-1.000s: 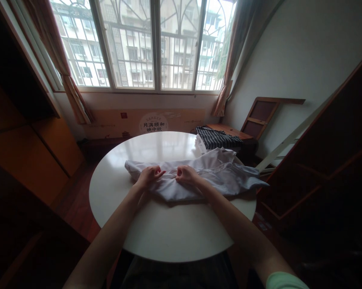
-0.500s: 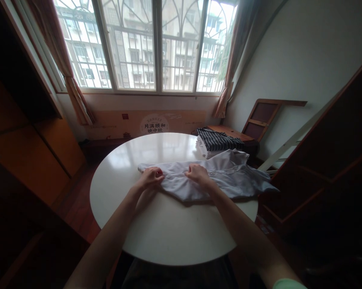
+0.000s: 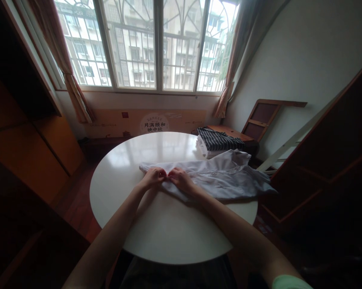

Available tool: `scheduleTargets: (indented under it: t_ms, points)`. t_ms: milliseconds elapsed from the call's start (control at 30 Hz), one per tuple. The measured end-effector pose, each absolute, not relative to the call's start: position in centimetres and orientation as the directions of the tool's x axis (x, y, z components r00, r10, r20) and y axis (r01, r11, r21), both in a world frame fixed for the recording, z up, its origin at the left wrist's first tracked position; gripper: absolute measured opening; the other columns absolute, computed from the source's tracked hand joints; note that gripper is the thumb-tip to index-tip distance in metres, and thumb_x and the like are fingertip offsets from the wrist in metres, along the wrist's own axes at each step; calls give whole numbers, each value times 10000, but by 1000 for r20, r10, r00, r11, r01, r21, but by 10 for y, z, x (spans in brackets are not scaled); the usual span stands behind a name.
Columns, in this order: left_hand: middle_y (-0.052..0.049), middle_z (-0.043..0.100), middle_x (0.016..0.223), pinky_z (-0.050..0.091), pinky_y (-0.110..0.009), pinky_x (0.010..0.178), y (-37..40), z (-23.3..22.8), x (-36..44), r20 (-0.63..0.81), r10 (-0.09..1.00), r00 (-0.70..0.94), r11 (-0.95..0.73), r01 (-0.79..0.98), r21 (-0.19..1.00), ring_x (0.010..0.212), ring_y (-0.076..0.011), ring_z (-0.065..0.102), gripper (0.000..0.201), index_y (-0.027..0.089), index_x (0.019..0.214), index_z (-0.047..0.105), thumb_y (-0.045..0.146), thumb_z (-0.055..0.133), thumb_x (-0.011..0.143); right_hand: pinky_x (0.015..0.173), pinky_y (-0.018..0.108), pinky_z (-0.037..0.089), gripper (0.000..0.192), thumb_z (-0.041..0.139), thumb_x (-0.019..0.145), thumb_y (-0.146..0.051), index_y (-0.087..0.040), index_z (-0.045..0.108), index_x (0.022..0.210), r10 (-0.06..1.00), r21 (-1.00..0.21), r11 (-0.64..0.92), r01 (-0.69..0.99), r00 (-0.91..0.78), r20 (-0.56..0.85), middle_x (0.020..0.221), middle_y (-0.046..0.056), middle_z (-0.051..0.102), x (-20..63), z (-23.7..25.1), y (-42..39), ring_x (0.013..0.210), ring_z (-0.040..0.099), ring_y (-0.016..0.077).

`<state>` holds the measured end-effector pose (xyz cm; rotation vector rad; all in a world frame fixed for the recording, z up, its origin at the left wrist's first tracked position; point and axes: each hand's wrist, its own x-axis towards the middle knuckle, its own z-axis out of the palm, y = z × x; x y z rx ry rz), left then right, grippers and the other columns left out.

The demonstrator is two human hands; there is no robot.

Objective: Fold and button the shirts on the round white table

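Observation:
A light grey shirt [image 3: 229,178] lies spread across the white round table [image 3: 181,233], its narrower end to the left and its rumpled part to the right. My left hand [image 3: 154,176] pinches the cloth near that left end. Right beside it, my right hand [image 3: 179,179] is closed on the same shirt, its fingertips almost touching those of the left. The exact bit of cloth between the fingers is mostly hidden by the hands.
A stack of folded clothes [image 3: 218,141], with a black-and-white striped one on top, sits at the table's back right. Behind it stands a wooden chair [image 3: 260,116]. Orange cabinets [image 3: 51,148] are on the left, and a printed cardboard panel [image 3: 114,122] leans below the window.
My right hand has moved left along the shirt until it meets my left hand. The left hand has shifted slightly to the right.

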<state>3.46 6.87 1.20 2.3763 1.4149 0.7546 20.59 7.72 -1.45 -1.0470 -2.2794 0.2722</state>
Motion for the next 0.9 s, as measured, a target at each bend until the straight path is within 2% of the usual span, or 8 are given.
scheduleTargets:
  t_ms: [133,267,400,667,900]
  points:
    - [-19,622,628,398,-224,595,65,16,37,272,882,384,-470,749,467,605,-132,539,132,143,663,655,232,558,669,748,264,418,81,542,776,-134,-167,613,796,738,-399,669,627,-496,457,831,40,562,206,-17,79,821,511,151]
    - [-14,611,612,385,-212,563,68,15,33,239,887,395,-460,721,518,605,-132,537,190,147,652,650,303,549,693,709,246,418,82,544,768,-127,-169,607,800,748,-417,659,626,-490,447,836,39,561,206,-17,77,787,514,139]
    - [-9,612,624,381,-199,552,71,13,29,201,878,435,-469,697,542,611,-128,539,172,152,665,654,295,561,687,701,246,416,78,547,757,-126,-170,599,795,752,-414,656,630,-500,430,842,40,559,206,-16,76,784,513,141]
    - [-24,601,686,407,-235,623,71,11,33,198,866,460,-497,742,449,645,-141,536,112,147,689,613,218,535,727,710,247,412,74,535,763,-126,-170,592,780,750,-404,657,636,-503,429,822,36,555,205,-14,75,772,508,135]
    - [-34,610,743,408,-269,658,74,2,34,253,903,346,-425,804,417,672,-159,534,127,157,764,580,211,466,776,698,252,423,84,509,782,-134,-173,581,799,756,-407,647,644,-474,451,816,39,557,205,-11,73,749,514,138]
